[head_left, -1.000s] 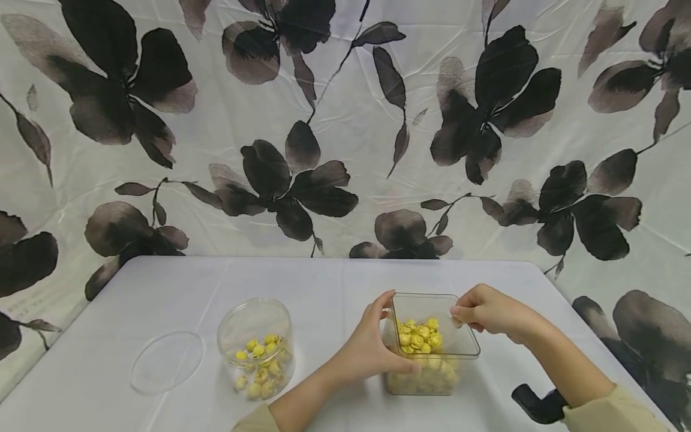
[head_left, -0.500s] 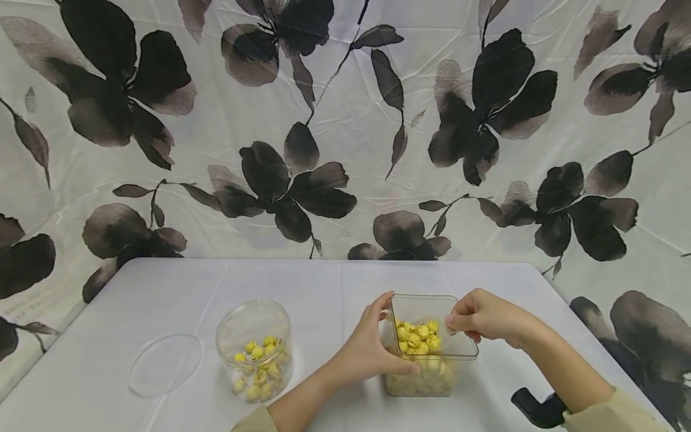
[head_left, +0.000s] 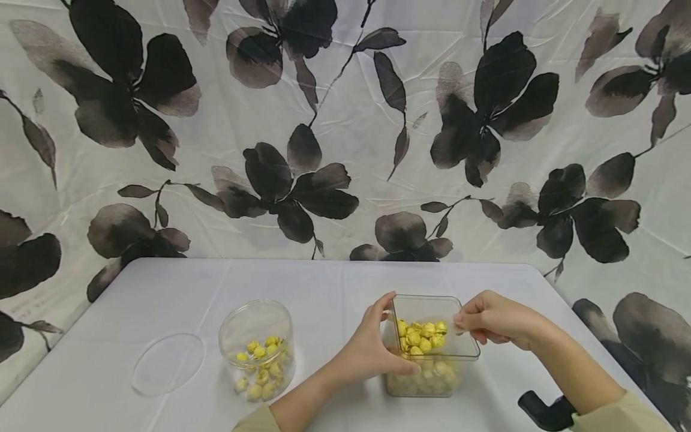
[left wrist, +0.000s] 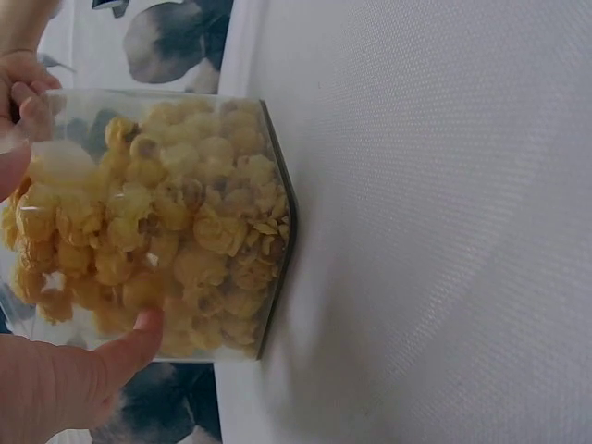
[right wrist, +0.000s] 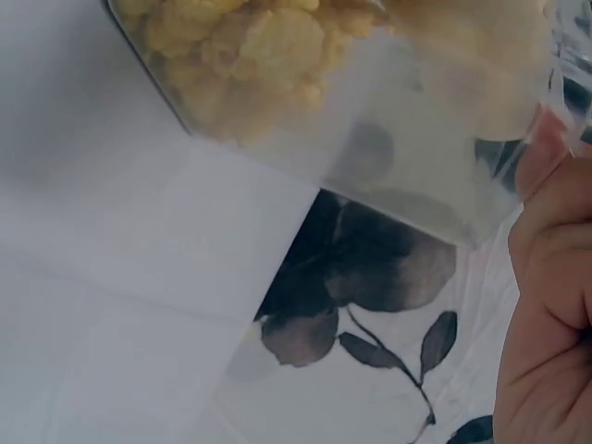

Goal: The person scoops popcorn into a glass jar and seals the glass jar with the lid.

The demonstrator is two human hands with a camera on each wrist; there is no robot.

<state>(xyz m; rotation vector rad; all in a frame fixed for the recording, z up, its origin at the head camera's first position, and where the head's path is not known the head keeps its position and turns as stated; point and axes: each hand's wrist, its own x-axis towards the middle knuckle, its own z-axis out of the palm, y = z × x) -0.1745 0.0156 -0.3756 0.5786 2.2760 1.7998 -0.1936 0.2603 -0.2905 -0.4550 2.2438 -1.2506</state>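
My left hand (head_left: pixel 369 348) grips the near-left side of a clear square container (head_left: pixel 466 354), thumb in front and fingers behind. Yellow popcorn (head_left: pixel 421 337) fills its lower part. At the container's right rim, my right hand (head_left: pixel 493 318) has thumb and fingers pinched together, fingertips just inside the opening. They hold a pale translucent utensil (left wrist: pixel 65 162) that reaches into the container beside the popcorn; its rounded end shows through the wall in the left wrist view, but its exact kind is unclear. In the right wrist view, the right hand (right wrist: pixel 550 287) appears at the right edge.
Left of the hands stands a clear round jar (head_left: pixel 256 324), uncovered, with some popcorn inside. A transparent round lid (head_left: pixel 168 365) lies flat farther left on the white table (head_left: pixel 318 288). A black curved object (head_left: pixel 542 411) is by the right forearm. Floral cloth hangs behind.
My right hand dipped slightly left and down over the popcorn, then came back right toward the rim. Some popcorn pieces have shifted. The left hand and container stay in place.
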